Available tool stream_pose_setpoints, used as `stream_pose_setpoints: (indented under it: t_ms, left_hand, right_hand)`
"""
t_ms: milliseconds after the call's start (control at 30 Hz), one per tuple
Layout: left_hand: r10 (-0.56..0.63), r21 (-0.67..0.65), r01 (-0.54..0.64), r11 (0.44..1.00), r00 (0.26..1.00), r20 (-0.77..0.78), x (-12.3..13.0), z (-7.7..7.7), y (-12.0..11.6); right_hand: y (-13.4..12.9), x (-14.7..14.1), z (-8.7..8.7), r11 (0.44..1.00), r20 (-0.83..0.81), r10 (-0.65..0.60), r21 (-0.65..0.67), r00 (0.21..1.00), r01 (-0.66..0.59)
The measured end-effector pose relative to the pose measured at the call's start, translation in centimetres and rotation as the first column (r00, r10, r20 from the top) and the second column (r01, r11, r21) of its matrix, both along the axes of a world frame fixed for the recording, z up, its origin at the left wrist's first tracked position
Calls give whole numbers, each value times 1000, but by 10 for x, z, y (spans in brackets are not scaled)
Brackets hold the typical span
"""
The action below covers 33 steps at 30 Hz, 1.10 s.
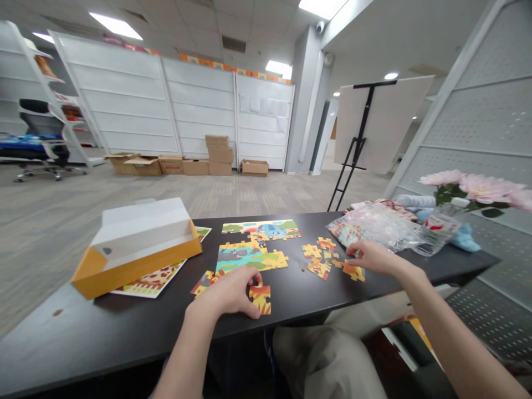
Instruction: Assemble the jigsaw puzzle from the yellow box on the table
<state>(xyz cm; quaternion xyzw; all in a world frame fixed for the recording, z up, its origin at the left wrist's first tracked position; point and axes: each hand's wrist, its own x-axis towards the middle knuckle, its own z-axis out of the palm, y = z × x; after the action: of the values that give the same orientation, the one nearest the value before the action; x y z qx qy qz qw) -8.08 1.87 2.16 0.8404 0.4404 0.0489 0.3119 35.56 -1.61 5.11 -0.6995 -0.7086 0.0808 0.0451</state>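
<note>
The left hand (224,293) curled onto an orange jigsaw piece (260,299), its grip unclear; the open right hand (374,257) touched another piece (353,271). A yellow box tray (137,271) sat left of them; beyond the right hand, a clear plastic bag (374,227) holding printed card lay on the black counter (41,343). Cardboard boxes (208,160) stood on the floor (208,194) past it.

Bright, even light from the ceiling panel lights (115,26) leaves a faint sheen on the dark tabletop (103,338) and only soft shadows under the left hand (224,293) and right hand (374,257), while wide-angle distortion bends the white shelving (54,83) and perforated partition (486,122) at the frame's edges.
</note>
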Motion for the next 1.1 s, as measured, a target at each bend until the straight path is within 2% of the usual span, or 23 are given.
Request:
stream_pose_setpoints:
  t_ms: [133,233,367,667,800,900,1000,1100]
  left_hand:
    - [-5,7,5,1000,1000,15,1,3,0]
    - [-7,10,7,1000,999,33,2,4,0]
    - [-10,22,9,1000,999,43,3,4,-1]
    - [-3,38,1,999,999,53,1,-3,2]
    - [-8,46,6,999,998,54,1,-5,1]
    - [-9,49,6,999,998,55,1,-5,0]
    - [-6,55,3,998,998,59,1,-5,0]
    - [-14,59,10,998,998,69,-1,-5,0]
  right_hand:
    - [5,-16,-12,996,96,39,71,995,-46]
    - [10,-23,-15,997,112,65,38,992,-70]
    - [15,-23,-17,998,66,66,-26,996,-64]
    - [19,-19,-18,1000,-54,6,-2,998,-6]
    - [19,-16,-23,993,-193,-38,99,981,58]
    - [19,-14,-26,987,-365,-32,133,930,86]
    - [21,-21,-24,976,-488,16,197,873,92]
    - [25,-47,-13,964,-591,124,263,797,46]
